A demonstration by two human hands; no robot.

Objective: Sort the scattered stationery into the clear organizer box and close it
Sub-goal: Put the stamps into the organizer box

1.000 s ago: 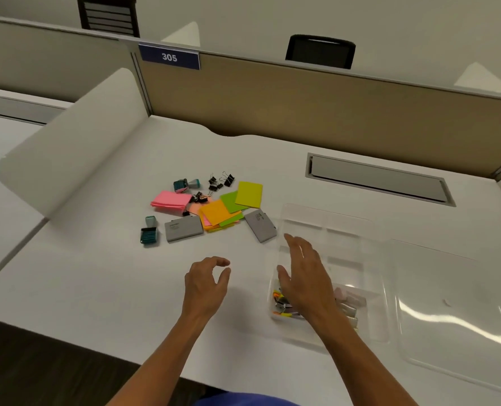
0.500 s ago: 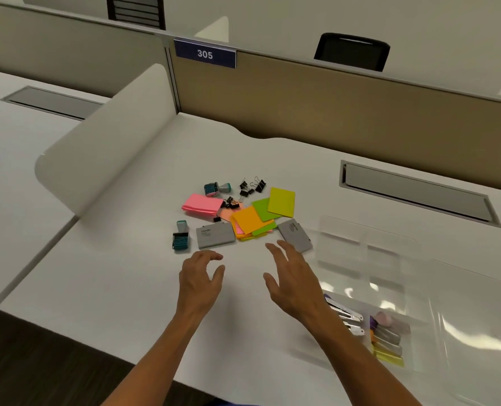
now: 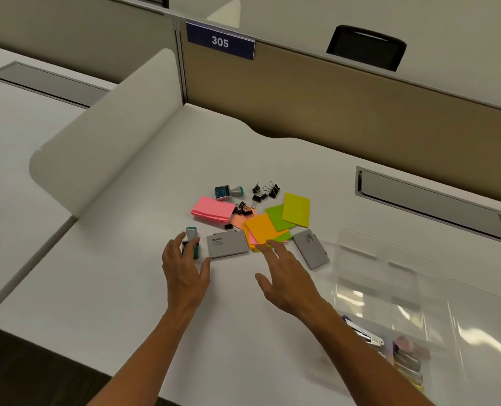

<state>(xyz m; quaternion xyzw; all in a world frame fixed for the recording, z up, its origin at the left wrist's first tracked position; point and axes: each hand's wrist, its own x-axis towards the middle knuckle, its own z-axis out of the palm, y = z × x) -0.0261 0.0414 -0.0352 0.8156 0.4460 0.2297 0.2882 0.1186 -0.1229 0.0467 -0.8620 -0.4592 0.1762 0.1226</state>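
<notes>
Scattered stationery lies mid-desk: pink sticky notes, an orange pad, green notes, a yellow-green pad, black binder clips, a teal stamp and two grey ink pads. My left hand reaches over a second teal stamp, its spread fingers partly covering it. My right hand is spread flat, fingertips at the near edge of the orange pad. The clear organizer box stands open at the right, with a stapler and small items in its near compartment.
A curved white divider panel rises at the left of the desk. A tan partition wall with a "305" label runs along the back. A grey cable hatch sits in the desk behind the box. The desk's front edge is close below my forearms.
My right hand left the organizer box and moved left and forward to the sticky notes. My left hand advanced to the teal stamp beside the grey ink pad.
</notes>
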